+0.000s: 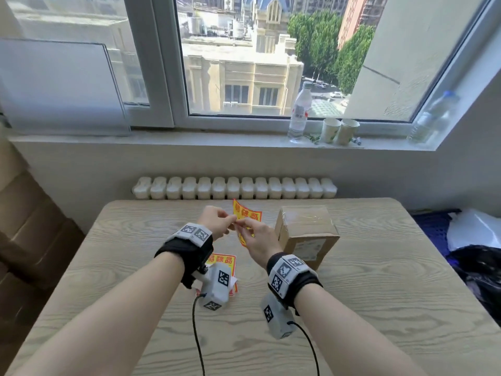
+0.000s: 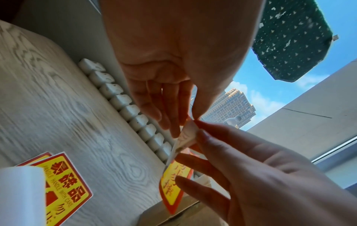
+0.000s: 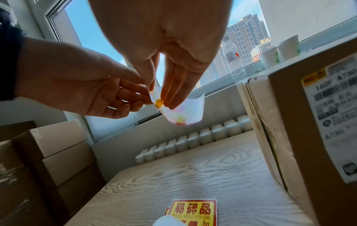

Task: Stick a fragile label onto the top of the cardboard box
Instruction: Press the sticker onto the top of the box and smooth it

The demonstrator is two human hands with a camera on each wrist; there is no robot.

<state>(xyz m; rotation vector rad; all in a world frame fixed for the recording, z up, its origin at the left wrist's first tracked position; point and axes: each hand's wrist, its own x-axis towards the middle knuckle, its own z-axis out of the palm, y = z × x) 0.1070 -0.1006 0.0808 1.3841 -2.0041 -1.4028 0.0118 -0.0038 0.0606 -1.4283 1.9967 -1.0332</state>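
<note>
The tabletop (image 1: 379,308) carries the box (image 1: 306,234), its top still bare. Spare labels (image 3: 193,212) lie nearer. Above them, the left hand (image 1: 214,222) and right hand (image 1: 257,238) pinch one label (image 1: 248,214), fingers (image 3: 173,94) apparently peeling its backing; sticking remains.

Yellow-and-red fragile label (image 1: 247,216), plain brown cardboard box (image 1: 307,234), pale wood-grain table (image 1: 379,294), white radiator (image 1: 234,188)
</note>
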